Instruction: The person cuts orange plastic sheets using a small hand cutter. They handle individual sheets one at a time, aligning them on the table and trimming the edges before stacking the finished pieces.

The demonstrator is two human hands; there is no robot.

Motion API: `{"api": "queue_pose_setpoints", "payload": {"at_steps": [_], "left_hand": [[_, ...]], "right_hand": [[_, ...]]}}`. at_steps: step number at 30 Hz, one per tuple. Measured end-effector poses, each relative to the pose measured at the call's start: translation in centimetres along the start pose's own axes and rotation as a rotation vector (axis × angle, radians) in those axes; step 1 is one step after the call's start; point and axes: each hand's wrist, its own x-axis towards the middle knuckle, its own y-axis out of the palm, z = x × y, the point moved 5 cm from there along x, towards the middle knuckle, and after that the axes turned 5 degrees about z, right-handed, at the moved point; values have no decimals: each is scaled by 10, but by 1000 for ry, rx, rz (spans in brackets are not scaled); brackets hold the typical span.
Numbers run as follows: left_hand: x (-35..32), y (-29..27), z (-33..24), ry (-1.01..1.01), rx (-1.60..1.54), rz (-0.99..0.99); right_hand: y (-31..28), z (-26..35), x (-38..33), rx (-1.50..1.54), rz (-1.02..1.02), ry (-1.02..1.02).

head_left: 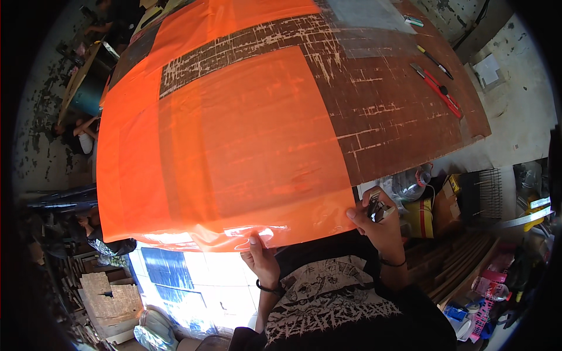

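A large translucent orange plastic sheet [246, 140] lies over a scratched brown wooden board [386, 105]. My left hand [260, 257] pinches the sheet's near edge, which curls up and glints. My right hand [377, 219] grips the sheet's near right corner at the board's edge and also holds a small metal tool, possibly a cutter, between its fingers.
A red utility knife [438, 88], a dark pen [434, 59] and a clear plastic sheet [366, 14] lie on the far right of the board. Boxes, wooden slats and a wire rack [486, 193] crowd the floor to the right. People sit at the far left.
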Motion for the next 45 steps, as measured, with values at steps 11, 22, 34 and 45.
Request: {"api": "queue_pose_setpoints", "payload": {"at_steps": [11,22,34,45], "left_hand": [[0,1,-1,-21,-1,-36],[-3,-5,5,27,29,-36],[-5,-20,15,-168,21,121],[2,-25,3,-37,-14,1]], "right_hand": [[2,0,-1,22,17,6],[-4,-5,-5,77,3,76],[-1,-4,-13,-1,-46,49],[2,-7,-19,-97,-198,87]]}}
